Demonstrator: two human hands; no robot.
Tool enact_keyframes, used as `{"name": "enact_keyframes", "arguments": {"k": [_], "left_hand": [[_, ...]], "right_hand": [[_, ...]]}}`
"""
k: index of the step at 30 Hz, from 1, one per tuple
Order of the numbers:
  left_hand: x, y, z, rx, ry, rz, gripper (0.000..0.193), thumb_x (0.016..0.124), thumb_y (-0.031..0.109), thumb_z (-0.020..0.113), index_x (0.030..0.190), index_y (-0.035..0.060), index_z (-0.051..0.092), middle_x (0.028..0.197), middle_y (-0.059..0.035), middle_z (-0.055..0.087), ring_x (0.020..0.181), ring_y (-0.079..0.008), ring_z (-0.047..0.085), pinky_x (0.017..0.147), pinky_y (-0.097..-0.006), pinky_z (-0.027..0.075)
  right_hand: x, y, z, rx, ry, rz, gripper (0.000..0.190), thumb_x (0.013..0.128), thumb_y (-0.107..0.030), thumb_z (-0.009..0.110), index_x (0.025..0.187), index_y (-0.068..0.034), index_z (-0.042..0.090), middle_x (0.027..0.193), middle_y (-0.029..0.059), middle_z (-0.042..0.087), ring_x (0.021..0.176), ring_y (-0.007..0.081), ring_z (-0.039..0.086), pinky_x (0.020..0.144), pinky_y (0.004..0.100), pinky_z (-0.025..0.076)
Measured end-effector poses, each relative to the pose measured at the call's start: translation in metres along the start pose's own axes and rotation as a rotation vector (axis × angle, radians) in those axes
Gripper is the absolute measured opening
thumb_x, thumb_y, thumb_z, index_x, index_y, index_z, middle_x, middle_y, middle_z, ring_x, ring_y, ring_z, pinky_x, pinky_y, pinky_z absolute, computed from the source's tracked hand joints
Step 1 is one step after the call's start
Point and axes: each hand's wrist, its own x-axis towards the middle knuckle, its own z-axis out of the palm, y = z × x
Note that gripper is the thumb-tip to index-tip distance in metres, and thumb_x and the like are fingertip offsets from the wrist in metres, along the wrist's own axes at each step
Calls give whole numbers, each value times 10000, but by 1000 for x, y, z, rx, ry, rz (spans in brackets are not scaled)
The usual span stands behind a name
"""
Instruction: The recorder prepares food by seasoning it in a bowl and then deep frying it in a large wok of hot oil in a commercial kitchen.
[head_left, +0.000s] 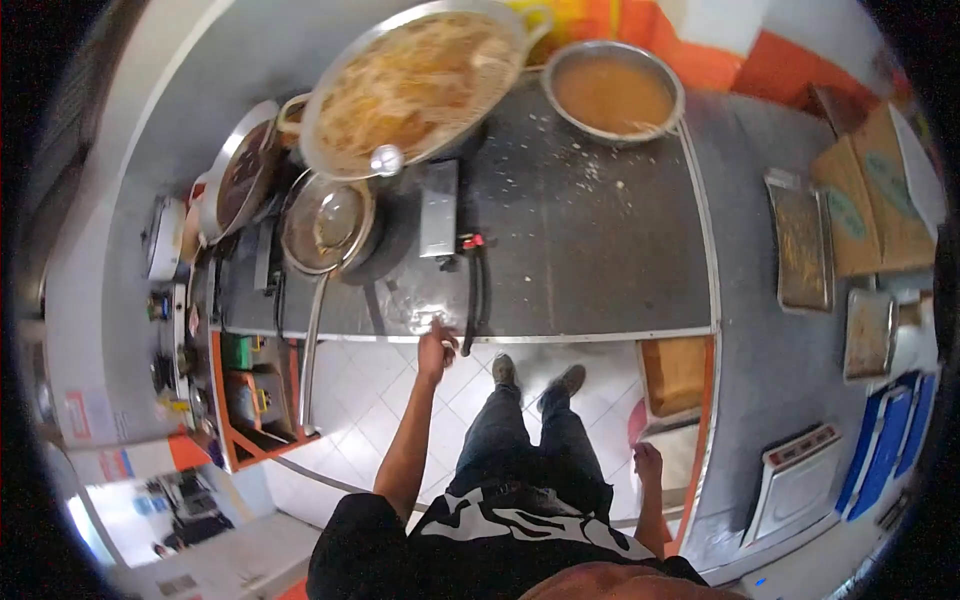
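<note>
My left hand reaches to the front edge of the dark countertop, holding nothing, with a finger extended. A black gas hose hangs over the edge just right of it. Lower right, my right hand hangs beside my body, its fingers curled; whether it holds anything cannot be told. Farther back, a large two-handled pan of frothy, bubbling food stands on a burner. A round strainer rests over a pot, its long metal handle jutting past the edge. A metal bowl holds orange-brown liquid.
A pan of dark contents stands at the far left. White crumbs lie near the bowl. On the right-hand counter are metal trays, a cardboard box, a white appliance and blue items. Shelves sit below left.
</note>
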Motion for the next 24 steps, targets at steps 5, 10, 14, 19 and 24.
{"name": "enact_keyframes", "arguments": {"k": [5,10,14,19,24], "left_hand": [[-83,-88,-78,195,-96,-182,435,899,454,468,901,61,654,639,-35,578,445,-81,466,356,-219,345],[-125,-209,-148,5,110,-353,327,875,354,509,932,59,637,705,-52,607,484,-107,486,379,-246,378],[-141,-246,-184,-37,205,-485,290,842,309,505,985,79,611,732,-59,618,513,-127,513,406,-275,426],[-146,-304,-247,-65,310,-503,297,846,290,473,1006,77,604,771,-80,638,545,-161,568,433,-297,479],[-145,-339,-302,-208,482,-509,327,817,296,526,1023,51,593,758,-105,651,575,-172,595,444,-317,493]], "right_hand": [[56,-147,74,-104,-277,-98,200,893,-207,507,899,-57,640,649,-8,531,561,52,464,474,222,402],[65,-299,240,-154,-728,-378,323,921,-347,485,989,-54,603,684,-3,534,559,74,456,480,229,373],[39,-397,385,-244,-848,-158,536,869,-505,491,1160,-55,485,954,92,622,717,144,571,615,297,490],[8,-443,514,167,-1075,97,660,836,-549,517,1243,-48,379,1071,175,571,940,252,580,766,371,502],[29,-463,554,248,-966,103,390,833,-253,591,1173,-103,470,807,44,501,611,117,443,529,224,380]]}}
